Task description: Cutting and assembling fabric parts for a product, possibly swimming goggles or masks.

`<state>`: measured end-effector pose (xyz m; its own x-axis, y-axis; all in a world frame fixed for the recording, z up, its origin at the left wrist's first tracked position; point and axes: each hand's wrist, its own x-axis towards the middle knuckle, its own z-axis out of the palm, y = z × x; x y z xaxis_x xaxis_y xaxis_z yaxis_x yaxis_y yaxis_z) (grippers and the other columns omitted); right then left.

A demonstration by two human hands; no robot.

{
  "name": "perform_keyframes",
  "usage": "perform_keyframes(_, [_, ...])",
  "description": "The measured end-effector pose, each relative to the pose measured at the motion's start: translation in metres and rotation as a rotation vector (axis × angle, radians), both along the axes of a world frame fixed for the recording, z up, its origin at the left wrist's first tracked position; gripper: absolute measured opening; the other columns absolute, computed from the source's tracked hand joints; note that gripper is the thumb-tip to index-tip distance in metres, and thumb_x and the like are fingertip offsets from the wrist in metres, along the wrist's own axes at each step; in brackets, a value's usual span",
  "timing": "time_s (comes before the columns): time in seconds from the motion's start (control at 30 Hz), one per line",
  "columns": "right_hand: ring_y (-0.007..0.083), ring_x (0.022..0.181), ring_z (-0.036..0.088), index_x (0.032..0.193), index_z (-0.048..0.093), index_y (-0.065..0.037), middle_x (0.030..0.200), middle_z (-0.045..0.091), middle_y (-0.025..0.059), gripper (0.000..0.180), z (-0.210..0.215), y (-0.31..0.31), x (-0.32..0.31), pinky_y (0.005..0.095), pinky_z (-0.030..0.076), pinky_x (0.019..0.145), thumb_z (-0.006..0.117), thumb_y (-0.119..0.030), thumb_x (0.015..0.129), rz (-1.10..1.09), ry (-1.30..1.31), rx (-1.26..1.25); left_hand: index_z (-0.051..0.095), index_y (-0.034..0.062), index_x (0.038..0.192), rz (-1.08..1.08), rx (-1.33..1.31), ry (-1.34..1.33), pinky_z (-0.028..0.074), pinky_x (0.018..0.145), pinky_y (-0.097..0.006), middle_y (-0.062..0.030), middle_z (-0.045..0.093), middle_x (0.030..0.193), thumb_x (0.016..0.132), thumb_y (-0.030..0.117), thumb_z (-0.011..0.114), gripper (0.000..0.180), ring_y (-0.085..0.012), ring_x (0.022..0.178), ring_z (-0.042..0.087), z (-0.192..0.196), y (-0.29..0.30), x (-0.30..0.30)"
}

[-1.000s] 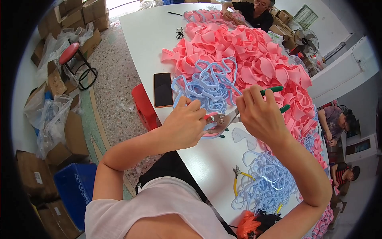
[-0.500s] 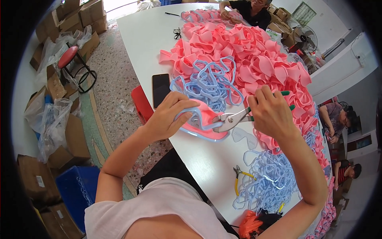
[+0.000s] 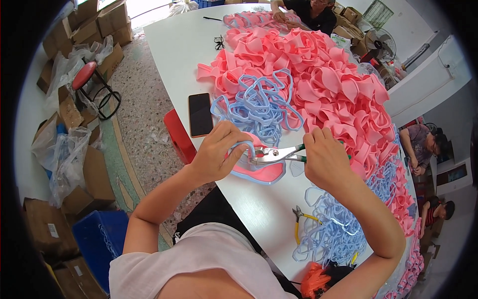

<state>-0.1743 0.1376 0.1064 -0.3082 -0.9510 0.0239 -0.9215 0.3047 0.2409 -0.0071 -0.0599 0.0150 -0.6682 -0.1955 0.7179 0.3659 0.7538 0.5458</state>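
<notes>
My left hand [image 3: 219, 149] grips a pink foam piece with a light blue rim [image 3: 261, 173] that lies on the white table [image 3: 184, 55]. My right hand [image 3: 323, 157] is closed on the green handles of metal pliers [image 3: 271, 154], whose jaws bite the blue rim next to my left fingers. A heap of loose blue rim strips [image 3: 259, 104] lies just beyond the hands.
A big pile of pink foam pieces [image 3: 323, 74] covers the table's far and right side. A black phone [image 3: 200, 114] lies left of the hands. Yellow-handled pliers [image 3: 303, 219] and more blue strips [image 3: 333, 234] lie near me. A red stool [image 3: 177, 134], boxes, another person [image 3: 308, 10] beyond.
Both hands dropped toward the table with the pink piece, and the pliers' jaws now close on its blue rim by my left fingers.
</notes>
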Motion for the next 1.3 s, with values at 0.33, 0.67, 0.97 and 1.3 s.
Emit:
perform_keyframes(0.33, [0.0294, 0.087, 0.059, 0.087, 0.058, 0.0, 0.086, 0.06, 0.0142, 0.017, -0.017, 0.0, -0.018, 0.0381, 0.051, 0.062, 0.06, -0.008, 0.072, 0.061, 0.05, -0.041, 0.067, -0.002, 0.101, 0.032, -0.086, 0.012, 0.044, 0.071, -0.034, -0.0123, 0.056, 0.088, 0.087, 0.003, 0.063, 0.015, -0.0258, 0.081, 0.054, -0.001, 0.001, -0.002])
perform_keyframes(0.67, [0.034, 0.092, 0.061, 0.095, 0.055, 0.002, 0.095, 0.059, 0.0167, 0.04, -0.084, 0.064, 0.02, 0.0453, 0.053, 0.065, 0.073, -0.028, 0.075, -0.279, -0.245, 0.079, 0.068, -0.0016, 0.102, 0.074, 0.244, -0.079, 0.046, 0.072, -0.031, -0.0074, 0.054, 0.088, 0.096, 0.011, 0.058, 0.017, -0.0176, 0.082, 0.054, -0.013, -0.048, 0.011])
perform_keyframes(0.97, [0.0321, 0.1, 0.063, 0.106, 0.06, 0.002, 0.1, 0.063, 0.0164, 0.056, -0.161, 0.051, 0.067, 0.0447, 0.056, 0.076, 0.072, -0.044, 0.078, -0.256, -0.397, 0.285, 0.07, 0.0012, 0.1, -0.231, 0.308, -0.072, 0.042, 0.081, -0.029, -0.0054, 0.055, 0.091, 0.098, 0.023, 0.059, 0.024, -0.0159, 0.088, 0.051, -0.011, -0.046, 0.0])
perform_keyframes(1.3, [0.0186, 0.077, 0.062, 0.102, 0.065, -0.001, 0.093, 0.067, 0.0067, 0.023, -0.065, -0.002, 0.044, 0.0313, 0.049, 0.066, 0.067, -0.021, 0.091, -0.177, -1.169, -0.568, 0.071, 0.0029, 0.102, -0.418, 0.148, -0.162, 0.043, 0.081, -0.03, -0.0066, 0.056, 0.094, 0.096, 0.022, 0.06, 0.023, -0.0175, 0.089, 0.052, 0.001, -0.019, -0.012])
